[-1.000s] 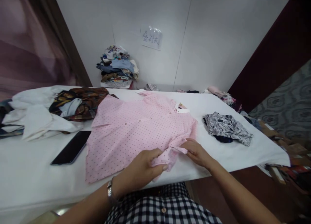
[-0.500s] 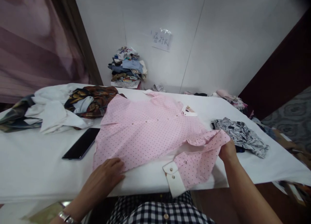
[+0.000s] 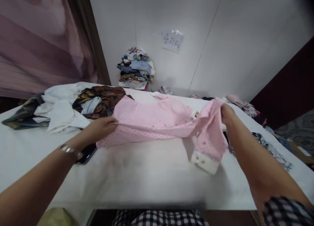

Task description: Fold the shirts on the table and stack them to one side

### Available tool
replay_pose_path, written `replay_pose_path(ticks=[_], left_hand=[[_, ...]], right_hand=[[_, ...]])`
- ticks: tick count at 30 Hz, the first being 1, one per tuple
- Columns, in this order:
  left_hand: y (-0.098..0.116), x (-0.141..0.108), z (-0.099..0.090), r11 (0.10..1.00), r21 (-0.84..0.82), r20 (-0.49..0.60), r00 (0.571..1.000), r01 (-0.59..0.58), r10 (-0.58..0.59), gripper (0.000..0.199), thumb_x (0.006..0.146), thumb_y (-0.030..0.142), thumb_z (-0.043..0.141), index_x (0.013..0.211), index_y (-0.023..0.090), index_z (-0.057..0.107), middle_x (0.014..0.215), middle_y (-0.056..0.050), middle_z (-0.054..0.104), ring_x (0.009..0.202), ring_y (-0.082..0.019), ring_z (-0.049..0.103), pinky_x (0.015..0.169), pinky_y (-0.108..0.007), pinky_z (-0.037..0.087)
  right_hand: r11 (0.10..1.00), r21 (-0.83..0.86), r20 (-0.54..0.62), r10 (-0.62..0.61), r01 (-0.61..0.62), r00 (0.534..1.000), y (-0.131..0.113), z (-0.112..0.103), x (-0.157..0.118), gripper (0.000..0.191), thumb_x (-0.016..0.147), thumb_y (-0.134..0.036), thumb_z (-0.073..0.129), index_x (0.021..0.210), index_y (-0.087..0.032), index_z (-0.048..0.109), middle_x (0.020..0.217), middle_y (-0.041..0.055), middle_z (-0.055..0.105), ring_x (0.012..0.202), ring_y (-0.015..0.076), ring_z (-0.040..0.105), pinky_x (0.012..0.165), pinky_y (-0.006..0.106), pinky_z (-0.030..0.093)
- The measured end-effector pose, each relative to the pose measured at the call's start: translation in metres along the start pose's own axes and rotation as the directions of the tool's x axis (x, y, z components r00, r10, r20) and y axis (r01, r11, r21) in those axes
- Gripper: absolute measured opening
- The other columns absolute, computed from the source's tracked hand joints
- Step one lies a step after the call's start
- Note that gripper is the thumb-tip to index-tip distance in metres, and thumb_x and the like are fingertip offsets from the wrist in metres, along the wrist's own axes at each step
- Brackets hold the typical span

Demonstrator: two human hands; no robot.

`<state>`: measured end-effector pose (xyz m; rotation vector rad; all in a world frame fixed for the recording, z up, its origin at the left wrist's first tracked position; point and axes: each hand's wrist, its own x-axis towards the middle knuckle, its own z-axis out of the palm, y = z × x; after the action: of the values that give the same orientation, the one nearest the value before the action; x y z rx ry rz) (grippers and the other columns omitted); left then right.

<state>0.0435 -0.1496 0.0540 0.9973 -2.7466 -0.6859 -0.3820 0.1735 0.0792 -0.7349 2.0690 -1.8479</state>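
Observation:
A pink dotted shirt (image 3: 144, 116) with a row of buttons lies on the white-covered table (image 3: 147, 177), its near side lifted and turned over toward the far side. My left hand (image 3: 104, 128) pinches the lifted edge near the hem. Up off the table, my right hand (image 3: 227, 115) grips the shirt at its sleeve. From that hand the sleeve hangs down, ending in a white buttoned cuff (image 3: 205, 162), blurred by motion. A white tag (image 3: 195, 115) shows near the collar. Under my left wrist lies a black phone (image 3: 87, 153), partly hidden.
Crumpled white cloth (image 3: 62, 113) and brown patterned garments (image 3: 108, 98) lie at the left. A stack of clothes (image 3: 136, 69) stands by the wall, below a paper sign (image 3: 172, 41). A black-and-white printed garment (image 3: 272, 151) lies right, partly behind my arm.
Both hands have moved up and away from the table's front edge. My left hand now holds the shirt's edge, and the near side is lifted and folded over. The cuff hangs farther right.

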Motion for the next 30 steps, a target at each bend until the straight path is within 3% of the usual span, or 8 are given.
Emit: replay_pose_path(ticks=[3, 6, 12, 16, 20, 23, 26, 30], left_hand=[[-0.014, 0.062, 0.008, 0.992, -0.002, 0.036, 0.992, 0.124, -0.124, 0.031, 0.073, 0.038, 0.049, 0.087, 0.014, 0.064, 0.078, -0.004, 0.066, 0.07, -0.019, 0.06, 0.063, -0.026, 0.044], [-0.032, 0.087, 0.033, 0.972, 0.033, -0.003, 0.972, 0.234, -0.234, 0.034, 0.074, 0.036, 0.049, 0.09, 0.01, 0.065, 0.093, -0.012, 0.069, 0.084, -0.023, 0.063, 0.073, -0.028, 0.046], [-0.05, 0.038, 0.054, 0.972, 0.068, -0.124, 0.969, 0.224, -0.215, 0.063, 0.085, 0.054, 0.039, 0.126, 0.008, 0.049, 0.108, -0.012, 0.065, 0.09, -0.026, 0.063, 0.075, -0.031, 0.046], [-0.053, 0.002, 0.052, 0.951, 0.057, -0.103, 0.949, 0.304, -0.298, 0.068, 0.082, 0.058, 0.044, 0.131, 0.011, 0.043, 0.099, -0.008, 0.067, 0.08, -0.025, 0.064, 0.066, -0.029, 0.045], [-0.047, -0.012, 0.059, 0.938, 0.049, -0.073, 0.938, 0.344, -0.34, 0.07, 0.081, 0.057, 0.046, 0.133, 0.01, 0.039, 0.1, -0.01, 0.066, 0.078, -0.025, 0.063, 0.065, -0.031, 0.046], [-0.04, -0.014, 0.061, 0.958, 0.006, -0.116, 0.952, 0.287, -0.284, 0.057, 0.082, 0.043, 0.046, 0.13, 0.012, 0.043, 0.108, -0.01, 0.064, 0.082, -0.022, 0.063, 0.072, -0.031, 0.047], [-0.037, -0.011, 0.058, 0.975, -0.025, -0.203, 0.954, 0.222, -0.222, 0.048, 0.083, 0.033, 0.041, 0.127, 0.014, 0.046, 0.112, -0.006, 0.061, 0.088, -0.021, 0.061, 0.079, -0.031, 0.048], [-0.045, -0.001, 0.056, 0.982, 0.082, -0.289, 0.947, 0.173, -0.142, 0.05, 0.085, 0.028, 0.036, 0.129, 0.007, 0.047, 0.12, -0.011, 0.058, 0.105, -0.028, 0.057, 0.091, -0.037, 0.045]], right_hand=[[0.978, -0.053, -0.069, 0.196, -0.2, 0.978, -0.014, 0.033, 0.056, 0.013, 0.078, -0.026, 0.059, 0.086, -0.017, 0.062, 0.08, 0.0064, 0.067, 0.08, 0.0187, 0.061, 0.079, 0.036, 0.051], [0.969, -0.116, -0.165, 0.197, -0.217, 0.966, -0.001, 0.043, 0.073, 0.029, 0.069, -0.018, 0.067, 0.097, -0.018, 0.063, 0.087, 0.006, 0.067, 0.086, 0.0189, 0.06, 0.085, 0.038, 0.047], [0.941, -0.313, -0.142, 0.085, -0.126, 0.986, 0.073, 0.008, 0.008, 0.041, 0.068, -0.035, 0.071, 0.103, -0.017, 0.066, 0.099, 0.0083, 0.069, 0.091, 0.0201, 0.062, 0.082, 0.033, 0.046], [0.776, -0.602, -0.135, 0.131, -0.187, 0.982, 0.119, -0.021, -0.052, 0.059, 0.068, -0.05, 0.068, 0.117, -0.018, 0.061, 0.089, 0.0049, 0.069, 0.075, 0.0196, 0.062, 0.07, 0.031, 0.046], [0.683, -0.708, -0.116, 0.136, -0.178, 0.984, 0.141, -0.024, -0.082, 0.062, 0.066, -0.048, 0.069, 0.12, -0.02, 0.059, 0.079, 0.0019, 0.066, 0.068, 0.0194, 0.06, 0.061, 0.029, 0.043], [0.802, -0.562, -0.127, 0.16, -0.204, 0.979, 0.138, -0.016, -0.081, 0.057, 0.063, -0.034, 0.07, 0.117, -0.018, 0.059, 0.065, -0.0019, 0.058, 0.062, 0.0177, 0.057, 0.057, 0.029, 0.044], [0.953, -0.147, -0.097, 0.253, -0.265, 0.963, 0.118, -0.012, -0.068, 0.056, 0.063, -0.027, 0.07, 0.117, -0.017, 0.057, 0.07, -0.001, 0.06, 0.061, 0.0168, 0.059, 0.055, 0.029, 0.048], [0.934, 0.278, -0.039, 0.246, -0.226, 0.969, 0.078, -0.013, -0.039, 0.045, 0.066, -0.02, 0.07, 0.109, -0.021, 0.06, 0.081, 0.0007, 0.065, 0.067, 0.0146, 0.062, 0.056, 0.027, 0.054]])
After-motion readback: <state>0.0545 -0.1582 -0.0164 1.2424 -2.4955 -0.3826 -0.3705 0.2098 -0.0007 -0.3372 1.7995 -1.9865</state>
